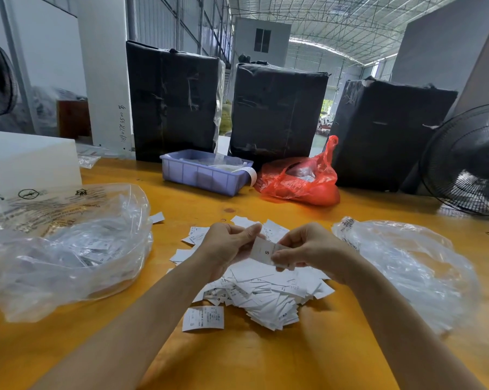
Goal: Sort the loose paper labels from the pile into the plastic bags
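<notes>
White label (marked S) pinched between left hand and right hand above the pile, bags either side.

The small white paper label I hold reads "S". The white paper label lying nearest me also shows "S"; its finer print is illegible.

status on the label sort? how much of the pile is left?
Partly done. The left clear bag already holds a layer of labels; what the right clear bag holds is hard to tell. In hand: both the left hand and the right hand pinch one label marked S above the pile. Left: a sizeable heap plus strays on the table.
</notes>
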Tool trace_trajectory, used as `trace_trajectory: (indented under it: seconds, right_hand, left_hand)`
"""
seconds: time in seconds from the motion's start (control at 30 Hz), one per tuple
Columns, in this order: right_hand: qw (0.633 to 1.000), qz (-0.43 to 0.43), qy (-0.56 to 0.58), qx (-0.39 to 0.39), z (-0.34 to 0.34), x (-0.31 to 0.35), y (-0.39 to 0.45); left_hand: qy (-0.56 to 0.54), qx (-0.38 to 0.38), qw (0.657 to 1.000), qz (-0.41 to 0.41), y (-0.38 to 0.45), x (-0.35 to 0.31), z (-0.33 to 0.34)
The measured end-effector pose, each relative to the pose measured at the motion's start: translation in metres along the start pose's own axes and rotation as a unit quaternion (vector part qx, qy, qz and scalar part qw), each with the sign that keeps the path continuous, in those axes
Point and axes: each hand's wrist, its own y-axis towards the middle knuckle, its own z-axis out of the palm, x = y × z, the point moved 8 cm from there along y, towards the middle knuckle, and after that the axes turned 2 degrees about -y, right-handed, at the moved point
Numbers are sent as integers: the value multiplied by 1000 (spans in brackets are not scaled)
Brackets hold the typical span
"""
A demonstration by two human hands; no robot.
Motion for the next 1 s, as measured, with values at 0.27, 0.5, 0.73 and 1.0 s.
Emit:
trace_trajectory:
  seconds: [0.27, 0.5, 0.73, 1.0]
  right_hand:
    - [999, -9, -33, -16, 0, 2, 0]
    - [994, -16, -6, -108, -17, -1, 2]
    - [982, -51, 34, -176, -36, 3, -2]
    - [987, -73, 3, -141, -30, 13, -7]
  left_hand:
    - [35, -38, 999, 13, 1, 0, -7]
    - [10, -49, 999, -14, 1, 4, -11]
    - [-30, -32, 999, -14, -4, -1, -9]
    - [-46, -49, 998, 2, -4, -3, -12]
